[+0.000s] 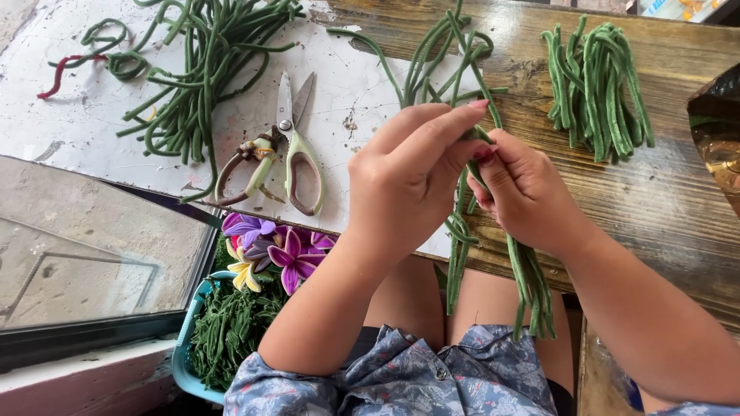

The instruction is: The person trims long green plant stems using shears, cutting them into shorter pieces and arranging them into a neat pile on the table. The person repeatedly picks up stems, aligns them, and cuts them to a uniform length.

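My left hand (405,181) and my right hand (524,192) meet over the table's front edge, both pinching a bunch of long green beans (532,285). The beans run from the tabletop between my fingers and hang down past the edge over my lap. My left fingers are stretched over the strands; my right hand grips them from the right side. A neat bundle of trimmed long beans (597,85) lies on the wooden table (678,200) to the upper right.
A loose heap of long beans (196,73) covers the white board (69,131) at the upper left. Green-handled scissors (297,146) and small pruning shears (247,166) lie beside it. A teal basket (185,362) with greens and purple flowers (281,250) sits below the table.
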